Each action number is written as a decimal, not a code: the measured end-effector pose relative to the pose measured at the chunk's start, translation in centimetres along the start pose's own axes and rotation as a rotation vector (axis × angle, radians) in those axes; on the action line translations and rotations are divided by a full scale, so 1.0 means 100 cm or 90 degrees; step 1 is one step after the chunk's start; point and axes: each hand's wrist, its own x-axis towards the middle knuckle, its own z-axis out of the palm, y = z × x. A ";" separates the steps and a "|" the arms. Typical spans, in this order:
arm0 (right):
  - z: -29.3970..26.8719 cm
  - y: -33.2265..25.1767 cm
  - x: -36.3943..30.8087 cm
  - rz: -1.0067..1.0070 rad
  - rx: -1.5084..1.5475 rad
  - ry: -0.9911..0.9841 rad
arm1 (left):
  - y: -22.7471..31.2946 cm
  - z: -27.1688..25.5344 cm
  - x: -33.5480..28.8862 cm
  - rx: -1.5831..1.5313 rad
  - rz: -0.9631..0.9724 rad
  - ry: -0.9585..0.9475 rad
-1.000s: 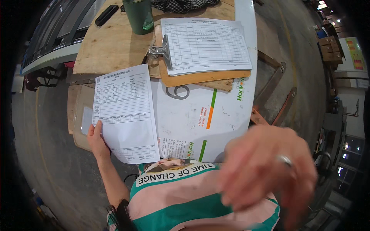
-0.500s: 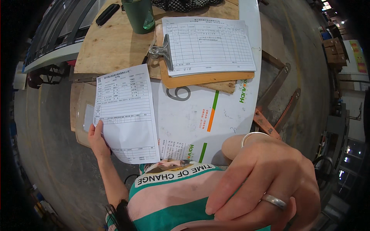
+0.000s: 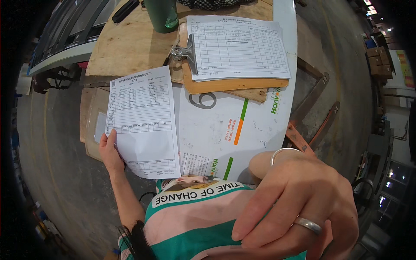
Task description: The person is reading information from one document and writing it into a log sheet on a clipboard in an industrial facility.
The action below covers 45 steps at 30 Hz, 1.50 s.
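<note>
A printed form on white paper (image 3: 143,117) is in my left hand (image 3: 111,154), pinched at its left edge between thumb and fingers. The sheet tilts up beside the table's near left side. Close to the camera, my right hand (image 3: 299,203) is raised over the striped shirt, with a silver ring and a bangle. Its fingers curl inward and press together, and whatever they may hold is hidden. Beyond the sheet lies a clipboard (image 3: 234,84) with a metal clip (image 3: 188,53), holding a stack of filled-in forms (image 3: 242,47).
A green cup (image 3: 161,15) and a black case (image 3: 125,11) stand on the plywood (image 3: 117,52) at the back. White printed board (image 3: 203,130) covers the near part of the table. Orange pallet-truck forks (image 3: 301,138) lie to the right, and a metal frame (image 3: 65,54) stands at left.
The form in my left hand has risen slightly. The view has shifted a little, so the clipboard and cup sit slightly higher and to the right. My right hand keeps its pose.
</note>
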 end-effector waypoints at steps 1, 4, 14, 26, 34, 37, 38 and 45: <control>0.000 -0.001 0.000 0.010 0.004 0.003 | 0.000 0.000 0.000 -0.001 0.000 -0.001; 0.001 0.000 -0.001 0.010 0.057 -0.004 | -0.001 -0.002 -0.001 -0.004 0.006 0.000; 0.016 0.010 -0.005 -0.104 0.014 0.141 | -0.001 0.001 -0.001 -0.004 0.021 -0.015; 0.056 0.026 -0.017 -0.284 -0.059 0.376 | 0.001 0.003 -0.004 -0.002 0.025 -0.006; 0.067 0.029 -0.010 -0.329 -0.050 0.433 | -0.004 -0.003 -0.002 -0.013 0.020 -0.001; 0.066 0.028 -0.007 -0.340 -0.043 0.444 | -0.003 -0.002 -0.002 -0.014 0.022 -0.005; 0.066 0.028 -0.007 -0.344 -0.042 0.448 | -0.003 -0.001 -0.002 -0.016 0.020 -0.011; 0.046 0.021 -0.030 -0.246 -0.009 0.247 | -0.005 -0.007 -0.001 -0.024 0.019 -0.020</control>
